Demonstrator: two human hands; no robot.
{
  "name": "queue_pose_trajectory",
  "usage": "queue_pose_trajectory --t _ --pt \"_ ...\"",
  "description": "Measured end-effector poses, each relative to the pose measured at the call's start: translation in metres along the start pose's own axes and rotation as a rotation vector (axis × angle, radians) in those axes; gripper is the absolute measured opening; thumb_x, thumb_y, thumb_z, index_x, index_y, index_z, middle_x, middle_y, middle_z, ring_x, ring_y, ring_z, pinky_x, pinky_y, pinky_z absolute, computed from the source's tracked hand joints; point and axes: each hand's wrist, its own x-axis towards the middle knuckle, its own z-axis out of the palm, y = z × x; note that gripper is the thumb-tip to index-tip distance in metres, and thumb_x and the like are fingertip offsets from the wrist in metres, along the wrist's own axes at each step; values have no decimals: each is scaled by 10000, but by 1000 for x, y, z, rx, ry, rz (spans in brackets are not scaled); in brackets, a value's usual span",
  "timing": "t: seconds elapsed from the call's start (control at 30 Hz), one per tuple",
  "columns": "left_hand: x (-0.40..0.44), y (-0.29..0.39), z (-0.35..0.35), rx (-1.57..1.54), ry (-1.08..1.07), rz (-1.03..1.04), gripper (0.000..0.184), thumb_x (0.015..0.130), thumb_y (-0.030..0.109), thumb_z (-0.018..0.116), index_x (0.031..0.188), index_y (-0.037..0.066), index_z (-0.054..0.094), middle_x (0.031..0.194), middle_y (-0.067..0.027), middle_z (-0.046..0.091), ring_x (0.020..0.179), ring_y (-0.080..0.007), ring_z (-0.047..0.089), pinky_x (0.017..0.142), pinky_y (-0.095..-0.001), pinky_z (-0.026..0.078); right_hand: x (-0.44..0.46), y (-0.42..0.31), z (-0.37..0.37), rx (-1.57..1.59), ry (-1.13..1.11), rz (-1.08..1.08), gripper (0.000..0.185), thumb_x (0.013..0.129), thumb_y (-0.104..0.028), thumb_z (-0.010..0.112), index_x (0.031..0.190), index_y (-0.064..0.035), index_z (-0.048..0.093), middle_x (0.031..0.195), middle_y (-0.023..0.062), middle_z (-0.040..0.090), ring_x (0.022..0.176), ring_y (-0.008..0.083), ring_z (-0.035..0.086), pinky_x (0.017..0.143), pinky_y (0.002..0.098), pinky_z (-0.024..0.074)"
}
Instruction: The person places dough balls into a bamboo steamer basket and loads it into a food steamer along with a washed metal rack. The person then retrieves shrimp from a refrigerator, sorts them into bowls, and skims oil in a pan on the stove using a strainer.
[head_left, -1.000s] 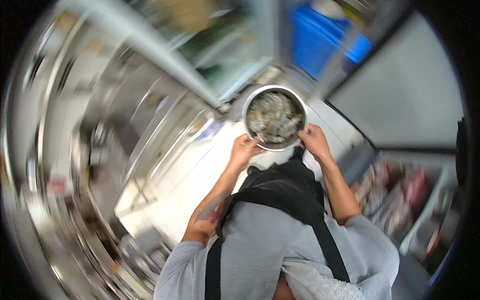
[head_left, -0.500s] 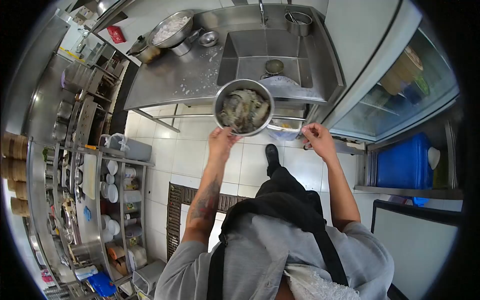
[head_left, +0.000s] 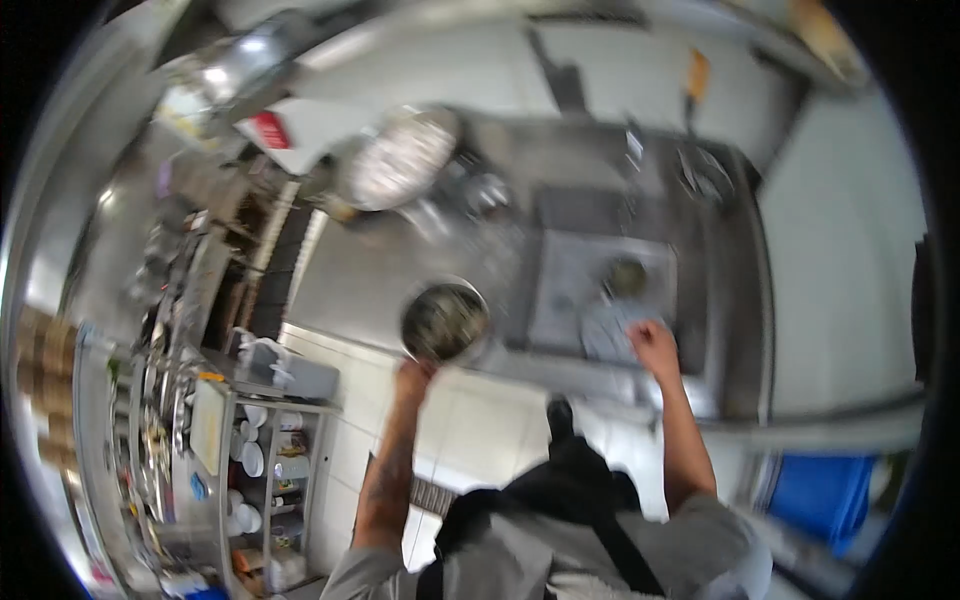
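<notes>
My left hand (head_left: 416,374) grips the near rim of a round metal bowl (head_left: 484,300), tilted a little toward me. Greyish pieces (head_left: 445,322) that look like raw shrimp fill it, though motion blurs them. The bowl is at the front edge of the steel counter (head_left: 345,280). To its right, my right hand (head_left: 654,346) hovers over the near part of the sink (head_left: 560,290). Its fingers are curled together, and whatever they may hold is too blurred to make out. Beneath that hand lies a pale flat piece (head_left: 606,330) in the sink, with a round dark drain strainer (head_left: 625,278) beyond it.
A wide metal bowl of white pieces (head_left: 400,160) stands at the back left of the counter, beside a small metal bowl (head_left: 487,193). A round metal container (head_left: 705,175) sits behind the sink. Shelves with dishes (head_left: 250,460) line the left; a blue bin (head_left: 820,495) is at right.
My view has swung toward the counter and is blurred. The bowl in my left hand has moved left to the counter edge. My right hand has come over the sink.
</notes>
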Motion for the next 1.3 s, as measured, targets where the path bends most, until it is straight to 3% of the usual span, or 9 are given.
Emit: queue_pose_trajectory --t 0.03,0.1,0.27,0.33,0.47,0.83,1.0,1.17,1.3 --pt "-5 20 8 -832 71 -346 135 941 115 581 958 -15 617 831 -79 649 740 -187 624 733 -351 576 29 -2 14 110 6 -10 185 925 -221 677 951 -39 661 728 42 635 622 100 604 548 270 478" --pt "-14 43 0 -1143 45 -375 203 945 131 633 1009 -59 603 959 -150 670 823 -223 688 755 -371 620 85 -53 44 143 -61 -119 178 930 -213 673 953 -37 660 758 50 641 643 98 610 557 268 484" --pt "-36 17 -66 -196 40 -594 540 802 493 767 913 -26 663 913 -217 696 837 -248 709 713 -376 572 143 -186 118 70 -190 -377 190 924 -190 677 1011 -21 661 846 79 673 693 134 639 642 292 529" --pt "-58 -19 -88 184 326 -378 483 800 487 749 879 13 700 888 -225 699 861 -312 698 756 -418 544 151 -218 149 34 -201 -441 198 932 -203 675 1018 -25 655 851 66 671 691 122 617 641 277 510" --pt "-96 -91 -151 376 597 -499 417 772 430 771 956 59 726 888 -209 700 889 -375 673 833 -457 532 163 -219 196 45 -321 -425 211 949 -213 661 1030 -20 643 933 51 681 759 110 607 643 257 498" --pt "-71 -368 -500 284 1071 -524 340 794 375 734 954 74 747 864 -202 704 844 -384 685 758 -454 547 142 -310 363 -199 -185 -341 185 981 -193 602 1069 -32 626 1026 47 695 867 99 631 636 224 470" --pt "-13 -487 -609 167 1219 -576 331 835 358 703 837 28 732 729 -185 680 733 -377 682 687 -452 535 4 -384 545 -193 -536 -285 153 973 -191 600 1036 -58 642 963 9 688 730 61 569 607 238 440" --pt "43 -586 -719 241 1406 -616 326 906 333 612 828 33 715 764 -181 690 745 -397 682 682 -456 538 -40 -344 640 -818 -580 -289 166 877 -175 687 982 -47 667 890 94 706 710 166 637 630 295 485" --pt "70 -647 -797 333 1403 -664 327 921 335 585 815 50 707 863 -186 702 817 -411 671 751 -496 540 -46 -319 658 -819 -586 -346 211 856 -192 690 997 -36 665 894 133 709 774 242 681 706 351 519"
